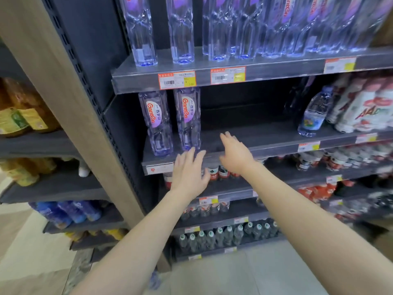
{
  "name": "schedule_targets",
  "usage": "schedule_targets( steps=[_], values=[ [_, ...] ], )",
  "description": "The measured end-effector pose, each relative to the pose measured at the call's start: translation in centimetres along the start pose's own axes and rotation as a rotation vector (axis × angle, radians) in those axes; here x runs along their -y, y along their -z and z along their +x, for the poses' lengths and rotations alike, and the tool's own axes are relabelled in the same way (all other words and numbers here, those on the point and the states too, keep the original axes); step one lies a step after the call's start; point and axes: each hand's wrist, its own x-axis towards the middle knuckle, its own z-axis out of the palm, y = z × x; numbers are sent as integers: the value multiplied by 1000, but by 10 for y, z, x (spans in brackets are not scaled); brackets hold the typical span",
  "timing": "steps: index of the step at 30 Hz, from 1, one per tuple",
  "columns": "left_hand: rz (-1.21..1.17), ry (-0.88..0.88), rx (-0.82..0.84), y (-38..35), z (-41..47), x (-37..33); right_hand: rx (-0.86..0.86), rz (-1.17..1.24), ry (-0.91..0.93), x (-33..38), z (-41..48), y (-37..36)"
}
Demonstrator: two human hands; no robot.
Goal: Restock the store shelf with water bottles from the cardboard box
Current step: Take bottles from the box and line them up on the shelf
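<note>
1. Two clear, square-sided plastic water bottles [157,124] with purple labels stand upright side by side at the left end of the dark grey metal shelf [265,135], near its front edge.
2. The left hand [189,173] is held flat in front of the shelf's lip, fingers straight and spread, gripping nothing. Its fingertips lie right under the base of the right-hand bottle; whether they touch it cannot be told.
3. The right hand [234,154] is just right of the left one, also loose and flat with nothing in it. Its fingers reach over the front edge of the shelf, to the right of the two bottles.
4. The upper shelf [276,67] carries a row of the same square bottles, with orange-and-white price tags [176,79] on its front strip.
5. At the right end of the hands' shelf a round clear plastic bottle [314,111] with a pale blue label leans sideways. Beside it are white bottles [361,107] with red print.
6. Lower down, dark green-capped bottles [227,235] fill a bottom row.
7. The bay to the left holds amber bottles [21,116] with yellow labels and, further down, blue bottles [68,211].
</note>
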Motion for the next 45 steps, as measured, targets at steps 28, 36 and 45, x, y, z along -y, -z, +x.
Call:
schedule_targets(
  steps=[28, 36, 45],
  values=[
    [88, -633, 587, -212, -71, -638, 44, -11, -877, -557, -484, 109],
    [118, -666, 681, -282, -91, -812, 29, 69, -968, -713, -574, 142],
    [177, -636, 823, -415, -23, -964, 140, 113, -975, -919, -565, 157]
  ],
)
